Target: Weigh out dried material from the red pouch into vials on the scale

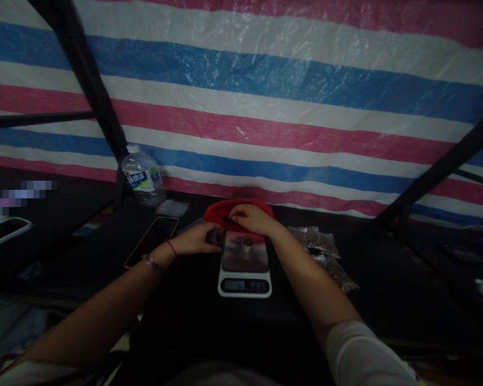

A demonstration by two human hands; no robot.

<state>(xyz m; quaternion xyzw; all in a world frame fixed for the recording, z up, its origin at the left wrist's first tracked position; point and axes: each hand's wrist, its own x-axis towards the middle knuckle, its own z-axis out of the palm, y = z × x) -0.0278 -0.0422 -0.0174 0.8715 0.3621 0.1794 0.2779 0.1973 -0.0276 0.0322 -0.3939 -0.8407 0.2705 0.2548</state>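
A white kitchen scale (244,286) with a lit display lies on the dark table in front of me. On its metal platform stands a small pale cup (247,244) with brown bits in it. At the scale's left edge, my left hand (199,239) is closed around a small dark, shiny object (214,237) whose kind I cannot make out. Behind the scale is a red bag or bowl-like container (214,212). My right hand (251,217) reaches over it, fingers pinched together near dark contents. Whatever the pinch holds is too small to tell.
Several clear bags of brown bits (326,244) lie right of my right forearm. A phone (153,241) rests left of the scale. Behind it stand a large clear bottle (144,177) and an empty-looking plastic bag (173,207). Striped sheeting (265,107) and dark frame posts (92,86) rise behind the table.
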